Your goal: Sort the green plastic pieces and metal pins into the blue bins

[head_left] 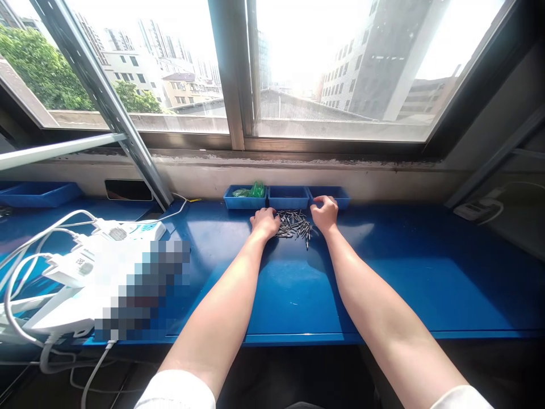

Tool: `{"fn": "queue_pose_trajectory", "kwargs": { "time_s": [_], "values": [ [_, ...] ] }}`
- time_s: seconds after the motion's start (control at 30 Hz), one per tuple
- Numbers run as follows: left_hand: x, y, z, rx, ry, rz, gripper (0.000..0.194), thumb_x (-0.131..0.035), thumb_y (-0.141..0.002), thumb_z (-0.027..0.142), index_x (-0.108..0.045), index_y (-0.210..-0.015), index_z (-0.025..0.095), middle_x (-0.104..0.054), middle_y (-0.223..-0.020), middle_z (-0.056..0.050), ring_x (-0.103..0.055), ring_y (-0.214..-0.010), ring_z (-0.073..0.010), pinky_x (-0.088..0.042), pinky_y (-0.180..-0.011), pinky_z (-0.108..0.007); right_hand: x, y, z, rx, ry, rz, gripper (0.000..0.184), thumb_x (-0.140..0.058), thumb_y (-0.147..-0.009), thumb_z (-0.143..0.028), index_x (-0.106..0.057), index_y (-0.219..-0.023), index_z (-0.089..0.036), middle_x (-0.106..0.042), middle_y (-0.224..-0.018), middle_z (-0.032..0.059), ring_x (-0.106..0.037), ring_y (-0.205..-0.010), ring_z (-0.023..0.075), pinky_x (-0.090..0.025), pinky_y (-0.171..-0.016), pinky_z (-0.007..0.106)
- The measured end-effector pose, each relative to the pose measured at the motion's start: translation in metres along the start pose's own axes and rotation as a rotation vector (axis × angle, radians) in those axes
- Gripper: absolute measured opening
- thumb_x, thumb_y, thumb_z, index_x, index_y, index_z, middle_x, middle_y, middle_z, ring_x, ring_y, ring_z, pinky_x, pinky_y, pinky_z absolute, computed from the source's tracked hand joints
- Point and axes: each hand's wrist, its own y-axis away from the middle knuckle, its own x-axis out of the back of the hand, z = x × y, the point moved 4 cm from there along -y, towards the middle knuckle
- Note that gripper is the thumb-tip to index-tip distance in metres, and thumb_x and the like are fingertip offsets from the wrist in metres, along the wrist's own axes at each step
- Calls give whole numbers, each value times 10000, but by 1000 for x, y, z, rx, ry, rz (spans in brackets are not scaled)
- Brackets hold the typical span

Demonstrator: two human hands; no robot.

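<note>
A heap of small dark metal pins [293, 222] lies on the blue bench top [383, 272] below the window. My left hand [264, 220] rests at the heap's left edge with its fingers curled down onto the pins. My right hand [325, 212] sits at the heap's right edge, fingers bent and pinched close together; what they hold is too small to make out. Just behind stand three small blue trays in a row: the left tray [244, 200] holds green pieces [251, 191], the middle tray [288, 198] and the right tray [340, 196] show no clear contents.
White power strips with cables [85, 267] crowd the bench's left side beside a blurred patch. Another blue tray [38, 194] sits far left. A slanted metal strut [128, 136] meets the bench. A white power strip [472, 211] lies at right.
</note>
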Motion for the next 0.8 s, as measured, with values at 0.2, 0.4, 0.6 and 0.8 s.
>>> {"fn": "queue_pose_trajectory", "kwargs": {
  "time_s": [0.2, 0.4, 0.6, 0.8],
  "values": [
    [-8, 5, 6, -153, 19, -22, 412, -460, -826, 446, -603, -1143, 225, -558, -1275, -121, -438, -1212, -332, -285, -991, -466, -26, 12, -13, 127, 114, -312, 274, -542, -749, -360, -705, -881, -183, -651, -908, 89, -539, -920, 244, -421, -840, 365],
    [-12, 10, 11, -221, -61, -41, 419, -421, -846, 456, -592, -1165, 244, -561, -1284, -101, -416, -1219, -331, -280, -986, -470, -37, 20, -23, 149, 240, -373, 304, -545, -786, -410, -725, -893, -190, -637, -949, 126, -524, -963, 270, -417, -810, 369],
    [-12, 10, 12, -221, -113, -74, 454, -374, -866, 474, -556, -1216, 251, -545, -1316, -72, -397, -1228, -321, -290, -972, -466, -36, 22, -26, 101, 324, -399, 282, -471, -836, -311, -725, -852, -191, -640, -989, 116, -522, -984, 265, -417, -749, 336],
    [-6, 12, 14, -197, -106, -9, 468, -383, -881, 455, -503, -1271, 224, -526, -1327, -91, -405, -1239, -291, -303, -982, -443, -28, 22, -31, 85, 236, -300, 292, -407, -865, -286, -667, -835, -157, -644, -969, 115, -545, -935, 228, -404, -735, 299]
  ]
}}
